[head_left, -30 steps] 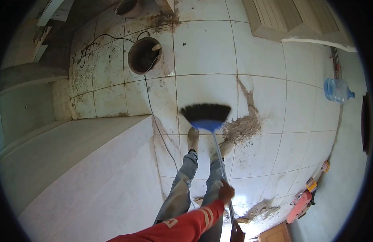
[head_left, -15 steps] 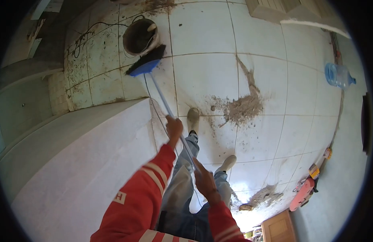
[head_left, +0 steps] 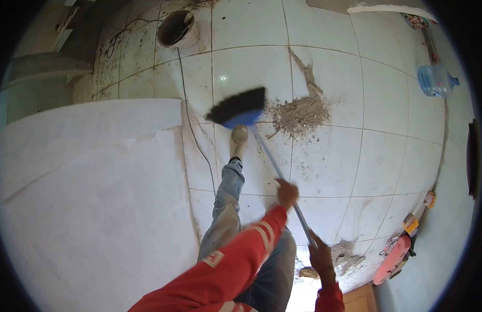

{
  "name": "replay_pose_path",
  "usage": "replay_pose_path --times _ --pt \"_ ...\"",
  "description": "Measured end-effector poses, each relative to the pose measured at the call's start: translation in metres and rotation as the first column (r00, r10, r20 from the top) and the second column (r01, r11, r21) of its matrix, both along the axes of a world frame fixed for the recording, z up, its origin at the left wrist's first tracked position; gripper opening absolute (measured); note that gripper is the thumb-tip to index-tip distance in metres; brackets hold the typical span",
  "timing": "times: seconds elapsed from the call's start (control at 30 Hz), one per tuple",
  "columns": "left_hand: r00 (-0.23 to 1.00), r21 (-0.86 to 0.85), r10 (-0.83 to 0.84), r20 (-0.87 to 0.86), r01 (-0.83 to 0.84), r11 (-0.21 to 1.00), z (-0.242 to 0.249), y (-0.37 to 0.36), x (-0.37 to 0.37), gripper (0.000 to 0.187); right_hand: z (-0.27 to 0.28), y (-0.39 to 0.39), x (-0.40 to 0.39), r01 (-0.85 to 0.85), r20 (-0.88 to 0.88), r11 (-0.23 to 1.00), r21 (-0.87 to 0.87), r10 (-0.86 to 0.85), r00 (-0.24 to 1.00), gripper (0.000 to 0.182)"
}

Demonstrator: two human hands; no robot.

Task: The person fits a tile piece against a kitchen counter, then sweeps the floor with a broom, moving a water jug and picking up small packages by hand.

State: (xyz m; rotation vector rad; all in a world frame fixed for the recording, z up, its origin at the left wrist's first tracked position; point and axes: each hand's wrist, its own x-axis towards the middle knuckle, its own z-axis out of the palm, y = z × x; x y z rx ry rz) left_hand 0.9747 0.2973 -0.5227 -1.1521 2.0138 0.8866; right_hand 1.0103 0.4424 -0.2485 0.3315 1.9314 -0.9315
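Observation:
A broom [head_left: 240, 105] with black bristles and a blue base is held low over the white tiles, its head beside the toe of one shoe. My left hand [head_left: 288, 193] is wrapped round the middle of its grey handle. Further up the handle, near its end, my right hand [head_left: 320, 255] grips it as well. To the right of the bristles lies a heap of grey-brown dirt [head_left: 303, 112], with a trail running up from it and crumbs scattered below. The bristle tips are slightly blurred.
A dirty bucket [head_left: 177, 29] stands at the upper left, with a dark cable [head_left: 191, 125] running across the floor. A white raised block [head_left: 95, 156] fills the left side. Along the right wall are a blue water bottle [head_left: 436, 81] and a pink object [head_left: 393, 260]. More dirt [head_left: 347, 256] lies lower right.
The broom head has moved right and down, away from the bucket, to the left edge of the dirt heap. Both hands have shifted right and downward with the handle.

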Motion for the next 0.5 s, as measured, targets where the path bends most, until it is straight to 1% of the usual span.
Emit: replay_pose_path --times 0.03,0.07,0.1,0.13,0.17,0.23,0.27,0.33,0.37,0.4,0.43,0.47,0.5 --pt "0.998 -0.069 -0.062 0.011 0.063 0.996 0.012 0.047 0.039 0.089 0.021 0.024 0.030 -0.007 0.062 0.998 0.063 0.003 0.998 0.049" --pt "0.993 0.008 -0.092 0.072 0.092 0.996 0.045 0.069 0.058 0.086 0.042 0.048 0.060 -0.020 0.126 0.992 0.124 0.004 0.992 0.049" --pt "0.983 0.086 -0.128 0.130 0.117 0.989 0.079 0.092 0.077 0.084 0.048 0.068 0.107 -0.004 -0.070 0.996 0.089 0.011 0.997 0.050" --pt "0.986 0.126 -0.125 0.114 0.111 0.986 0.091 0.103 0.099 0.080 0.062 0.075 0.130 -0.055 -0.037 0.991 0.124 0.060 0.998 0.053" --pt "0.986 0.155 -0.100 0.132 0.079 0.985 0.103 0.108 0.109 0.072 0.063 0.083 0.157 -0.040 -0.076 0.992 0.123 0.050 0.996 0.056" --pt "0.995 0.176 -0.060 0.078 0.046 0.983 0.112 0.105 0.128 0.066 0.068 0.085 0.174 -0.023 0.094 0.989 0.145 0.010 0.995 0.056" --pt "1.000 0.132 -0.013 -0.001 0.013 0.991 0.110 0.095 0.131 0.062 0.058 0.082 0.187 -0.010 0.052 0.991 0.131 0.003 0.999 0.055" --pt "0.988 0.012 -0.003 -0.156 0.005 1.000 0.101 0.053 0.121 0.065 0.032 0.052 0.181 -0.008 -0.050 1.000 0.013 0.008 0.999 0.055" --pt "0.973 -0.076 -0.028 -0.228 0.011 0.997 0.086 0.022 0.108 0.067 0.018 0.030 0.160 -0.024 -0.079 0.998 -0.060 0.019 0.997 0.055" --pt "0.956 -0.184 -0.078 -0.282 0.026 0.983 0.066 -0.011 0.090 0.069 0.008 -0.003 0.128 0.029 -0.094 0.987 -0.156 -0.045 0.995 0.056" --pt "0.888 -0.225 -0.114 -0.445 0.013 0.974 0.033 -0.053 0.072 0.070 -0.010 -0.030 0.106 0.072 -0.041 0.974 -0.215 -0.083 0.996 0.057" --pt "0.937 -0.254 -0.130 -0.325 0.046 0.966 0.024 -0.089 0.044 0.065 -0.034 -0.056 0.092 0.066 -0.158 0.956 -0.286 -0.115 0.981 0.057" --pt "0.954 -0.163 -0.028 -0.297 -0.022 0.986 0.031 -0.123 0.006 0.054 -0.054 -0.082 0.076 0.064 -0.173 0.955 -0.290 -0.118 0.978 0.057"
